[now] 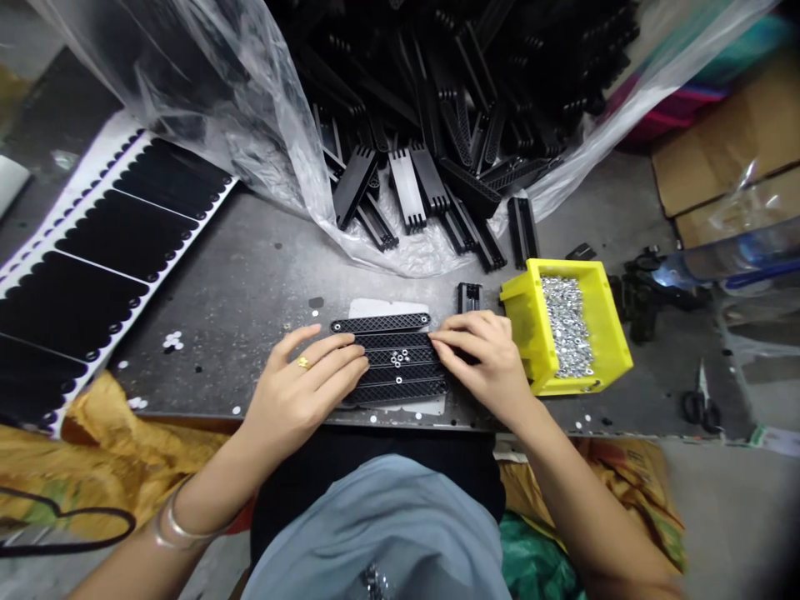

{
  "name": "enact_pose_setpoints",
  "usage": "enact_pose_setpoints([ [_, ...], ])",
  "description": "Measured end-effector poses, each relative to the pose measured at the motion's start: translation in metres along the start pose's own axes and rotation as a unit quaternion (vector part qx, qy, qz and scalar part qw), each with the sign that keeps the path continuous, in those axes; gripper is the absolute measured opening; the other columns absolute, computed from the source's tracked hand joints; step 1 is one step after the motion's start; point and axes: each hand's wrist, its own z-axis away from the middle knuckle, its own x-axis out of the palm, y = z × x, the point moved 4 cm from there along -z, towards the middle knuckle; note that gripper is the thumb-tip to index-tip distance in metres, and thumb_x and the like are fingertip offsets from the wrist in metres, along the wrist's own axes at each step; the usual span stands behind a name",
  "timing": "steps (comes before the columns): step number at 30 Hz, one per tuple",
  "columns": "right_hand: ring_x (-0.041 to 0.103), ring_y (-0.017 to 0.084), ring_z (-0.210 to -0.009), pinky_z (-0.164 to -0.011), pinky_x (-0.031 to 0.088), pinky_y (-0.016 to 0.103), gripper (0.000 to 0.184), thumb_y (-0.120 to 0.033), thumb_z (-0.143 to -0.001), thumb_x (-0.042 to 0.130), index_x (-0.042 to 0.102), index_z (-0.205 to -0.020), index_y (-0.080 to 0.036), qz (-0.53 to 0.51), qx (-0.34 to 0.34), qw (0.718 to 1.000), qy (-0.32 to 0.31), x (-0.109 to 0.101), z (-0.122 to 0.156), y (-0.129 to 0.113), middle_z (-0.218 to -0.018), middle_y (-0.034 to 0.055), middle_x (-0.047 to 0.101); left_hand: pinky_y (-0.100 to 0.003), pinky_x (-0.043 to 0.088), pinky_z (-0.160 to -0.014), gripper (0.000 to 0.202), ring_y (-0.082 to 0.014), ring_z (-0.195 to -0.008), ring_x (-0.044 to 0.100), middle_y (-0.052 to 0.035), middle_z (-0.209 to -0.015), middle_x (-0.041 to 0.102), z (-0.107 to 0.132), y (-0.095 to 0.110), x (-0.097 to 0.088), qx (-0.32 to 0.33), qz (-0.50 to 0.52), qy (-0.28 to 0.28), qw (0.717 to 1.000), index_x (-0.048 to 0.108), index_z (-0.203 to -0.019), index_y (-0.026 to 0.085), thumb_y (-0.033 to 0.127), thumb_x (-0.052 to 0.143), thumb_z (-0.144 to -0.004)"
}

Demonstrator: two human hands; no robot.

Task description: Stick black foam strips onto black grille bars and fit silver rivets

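Several black lattice-patterned plastic strips (pixel 400 390) lie side by side in front of me, on a pale sheet (pixel 431 407). The farthest strip (pixel 381 322) sits slightly apart, with a small silver ring showing at each end. A small cluster of silver nuts (pixel 400 358) rests on the middle strips. My left hand (pixel 309 379) lies with its fingers stretched out, fingertips on the strips' left ends. At the right end of the second strip, my right hand (pixel 484 358) has thumb and fingertips close together; whatever is between them is hidden.
A yellow bin (pixel 603 333) of silver nuts stands to the right. Behind, a clear plastic bag (pixel 300 167) spills many black plastic parts (pixel 406 187). Sheets of black stickers (pixel 103 233) lie left. Scissors (pixel 701 400) and a plastic bottle (pixel 725 254) are at the far right.
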Motion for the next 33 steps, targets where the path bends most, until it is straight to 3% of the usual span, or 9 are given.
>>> enact_pose_setpoints([
  [3, 0.067, 0.019, -0.094, -0.090, 0.037, 0.039, 0.005, -0.019, -0.095, 0.071, 0.073, -0.094, -0.023, -0.050, 0.025, 0.998, -0.012, 0.001, -0.010, 0.002, -0.097, -0.0001, 0.077, -0.045, 0.043, -0.109, 0.017, -0.0224, -0.107, 0.076, -0.0015, -0.110, 0.082, 0.006, -0.003, -0.009, -0.021, -0.040, 0.021, 0.999, 0.070, -0.113, 0.021, 0.014, 0.068, -0.098],
  [7, 0.066, 0.021, -0.099, -0.093, 0.033, 0.041, 0.004, -0.024, -0.097, 0.069, 0.073, -0.096, -0.025, 0.009, 0.010, 1.000, -0.009, 0.002, -0.012, -0.022, -0.104, 0.0015, 0.076, -0.045, 0.041, -0.111, 0.027, -0.0235, -0.111, 0.075, 0.0001, -0.115, 0.081, 0.012, -0.001, -0.010, -0.025, -0.085, 0.024, 0.996, 0.070, -0.119, 0.024, 0.014, 0.073, -0.093],
  [11, 0.066, 0.019, -0.093, -0.090, 0.034, 0.039, 0.007, -0.026, -0.099, 0.067, 0.072, -0.095, -0.024, 0.021, -0.017, 0.999, -0.022, 0.005, -0.005, -0.038, -0.097, 0.0010, 0.075, -0.041, 0.038, -0.115, 0.040, -0.0218, -0.112, 0.074, 0.0013, -0.118, 0.080, 0.020, 0.000, -0.010, 0.001, -0.099, 0.026, 0.995, 0.068, -0.130, 0.025, 0.016, 0.075, -0.091],
  [16, 0.067, 0.023, -0.099, -0.090, 0.035, 0.042, 0.010, -0.017, -0.096, 0.068, 0.074, -0.102, -0.024, 0.113, -0.043, 0.993, 0.011, -0.008, 0.010, -0.029, -0.101, 0.0027, 0.079, -0.042, 0.038, -0.115, 0.041, -0.0246, -0.114, 0.073, -0.0009, -0.125, 0.078, 0.026, -0.008, -0.014, 0.018, -0.132, -0.002, 0.991, 0.069, -0.132, 0.022, 0.021, 0.076, -0.092],
  [22, 0.068, 0.023, -0.103, -0.092, 0.039, 0.040, 0.018, -0.018, -0.098, 0.066, 0.074, -0.113, -0.023, 0.116, -0.086, 0.989, -0.020, -0.013, 0.020, -0.027, -0.114, 0.0026, 0.080, -0.040, 0.042, -0.112, 0.035, -0.0223, -0.111, 0.074, -0.0001, -0.123, 0.079, 0.024, -0.004, -0.015, 0.056, -0.134, 0.001, 0.989, 0.071, -0.128, 0.023, 0.021, 0.075, -0.093],
  [28, 0.068, 0.021, -0.101, -0.093, 0.037, 0.041, 0.013, -0.020, -0.099, 0.065, 0.073, -0.108, -0.023, 0.091, -0.049, 0.995, -0.006, -0.010, 0.013, -0.022, -0.107, 0.0017, 0.081, -0.040, 0.041, -0.114, 0.031, -0.0217, -0.107, 0.075, -0.0011, -0.118, 0.080, 0.023, 0.002, -0.014, 0.054, -0.142, 0.012, 0.988, 0.073, -0.121, 0.021, 0.017, 0.077, -0.091],
  [33, 0.067, 0.020, -0.098, -0.091, 0.035, 0.040, 0.011, -0.020, -0.100, 0.065, 0.073, -0.105, -0.024, 0.109, -0.049, 0.993, -0.007, -0.008, 0.004, -0.017, -0.102, 0.0002, 0.080, -0.037, 0.038, -0.117, 0.027, -0.0186, -0.100, 0.076, 0.0053, -0.111, 0.082, 0.026, 0.001, -0.015, 0.051, -0.142, 0.045, 0.988, 0.074, -0.111, 0.027, 0.015, 0.080, -0.088],
])
